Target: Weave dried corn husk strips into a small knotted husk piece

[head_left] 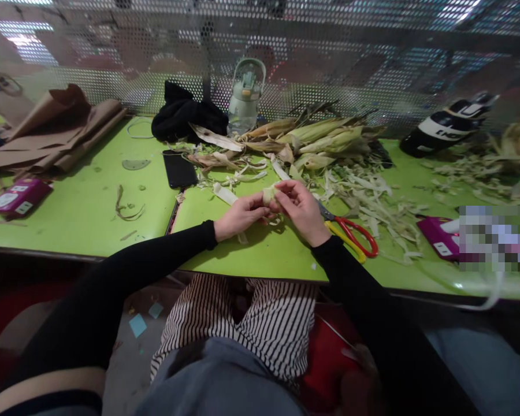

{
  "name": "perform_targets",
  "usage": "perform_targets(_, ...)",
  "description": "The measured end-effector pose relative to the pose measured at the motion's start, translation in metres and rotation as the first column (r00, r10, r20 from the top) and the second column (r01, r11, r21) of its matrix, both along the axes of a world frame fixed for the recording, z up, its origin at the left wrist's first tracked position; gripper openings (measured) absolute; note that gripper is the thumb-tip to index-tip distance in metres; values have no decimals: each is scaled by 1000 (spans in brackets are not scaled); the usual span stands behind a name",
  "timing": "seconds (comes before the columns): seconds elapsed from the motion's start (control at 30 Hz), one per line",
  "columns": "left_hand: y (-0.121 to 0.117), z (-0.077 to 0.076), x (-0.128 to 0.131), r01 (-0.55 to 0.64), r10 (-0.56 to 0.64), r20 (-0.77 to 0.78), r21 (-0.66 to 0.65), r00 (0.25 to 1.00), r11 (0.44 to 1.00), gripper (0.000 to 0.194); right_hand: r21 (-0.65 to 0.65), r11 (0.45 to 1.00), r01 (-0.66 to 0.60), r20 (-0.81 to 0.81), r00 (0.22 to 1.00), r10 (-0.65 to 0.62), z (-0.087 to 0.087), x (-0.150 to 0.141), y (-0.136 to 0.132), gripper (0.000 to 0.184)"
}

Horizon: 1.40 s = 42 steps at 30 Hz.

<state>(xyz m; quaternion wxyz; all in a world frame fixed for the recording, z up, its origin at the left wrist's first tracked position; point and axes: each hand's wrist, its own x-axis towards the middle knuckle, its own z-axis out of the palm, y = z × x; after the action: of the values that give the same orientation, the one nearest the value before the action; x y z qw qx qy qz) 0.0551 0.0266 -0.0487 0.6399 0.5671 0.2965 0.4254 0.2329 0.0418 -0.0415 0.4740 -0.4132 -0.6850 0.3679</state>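
My left hand [242,215] and my right hand [301,209] meet over the green table [86,214], both pinching a small pale strip of corn husk [268,193] between their fingertips. Just right of my right hand lie red and yellow scissors [353,234] flat on the table. Behind my hands is a pile of corn husks [320,138], with cut husk strips [372,202] scattered to the right. Both arms are in black sleeves.
A black phone [179,169] lies left of the husks. A pale green water bottle [245,98] and a black cloth [184,115] stand at the back by a perforated metal wall. Brown paper [56,133] and a purple box [17,196] are at left, another purple box [437,234] at right.
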Motion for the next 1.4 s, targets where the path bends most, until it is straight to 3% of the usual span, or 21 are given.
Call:
perform_targets(0.2, 1, -2, 0, 9, -9, -25, -21, 1000, 1000, 18, 11, 999, -33, 56, 998, 32, 2, -1, -2, 22)
perform_targets(0.5, 1, -2, 2, -18, 16, -32, -88, 999, 996, 15, 38, 999, -38, 195, 980, 29, 9, 1, -1, 35)
perform_targets(0.67, 5, -4, 3, -32, 29, -27, -122, 999, 992, 9, 115, 993, -1, 316, 948, -35, 17, -1, 8, 37)
perform_targets(0.97, 11, -11, 2, -48, 51, 11, -186, 999, 981, 4, 144, 988, -46, 297, 955, 1, 6, -8, 12, 27)
perform_targets(1.4, 12, -9, 2, -61, 70, 36, -205, 997, 977, 10, 156, 986, -62, 308, 951, 11, 6, -7, 15, 37)
